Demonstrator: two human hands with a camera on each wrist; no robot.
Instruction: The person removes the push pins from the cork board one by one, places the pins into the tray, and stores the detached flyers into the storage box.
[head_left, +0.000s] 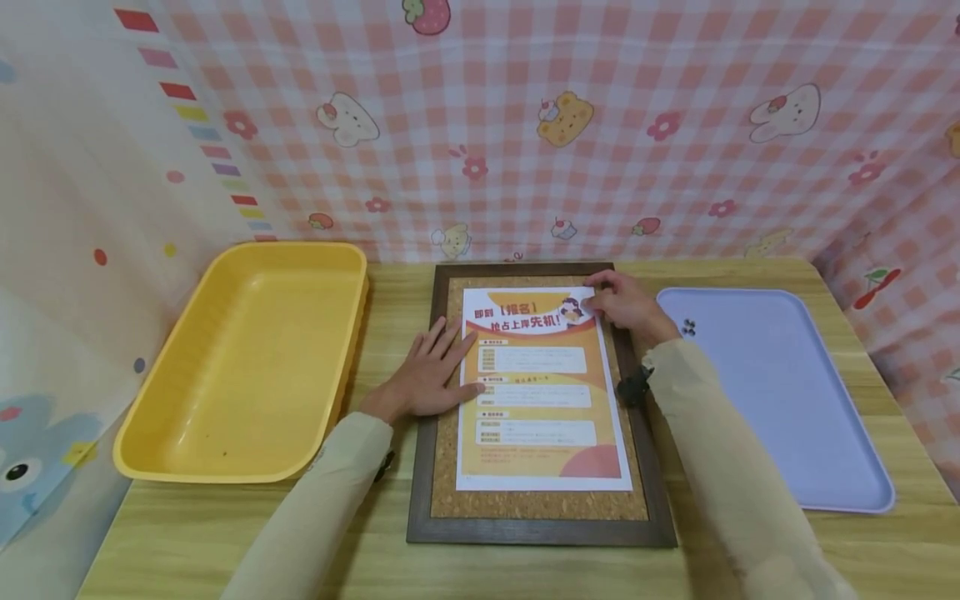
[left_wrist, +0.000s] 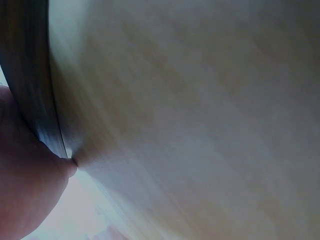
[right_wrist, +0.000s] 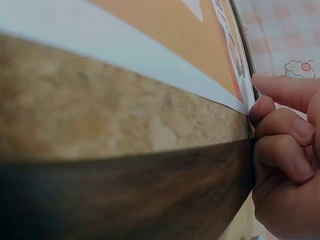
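Observation:
A printed sheet of paper (head_left: 536, 462) in orange, yellow and white lies on a cork board (head_left: 540, 504) with a dark wood frame (head_left: 540, 532). My left hand (head_left: 431, 375) rests with fingers spread over the frame's left side and the sheet's left edge; in the left wrist view only part of that hand (left_wrist: 30, 175) shows beside the frame. At the sheet's top right corner is my right hand (head_left: 626, 304). In the right wrist view its fingers (right_wrist: 282, 125) are bent, with thumb and index finger close to the corner. Whether they pinch something small is hidden.
To the left stands a deep yellow tray (head_left: 352, 367). A shallow lilac tray (head_left: 780, 400) lies to the right, partly under my right forearm, with several small dark pieces (head_left: 687, 327) near its left edge. A checked pink curtain (head_left: 510, 108) hangs behind the wooden table (head_left: 397, 300).

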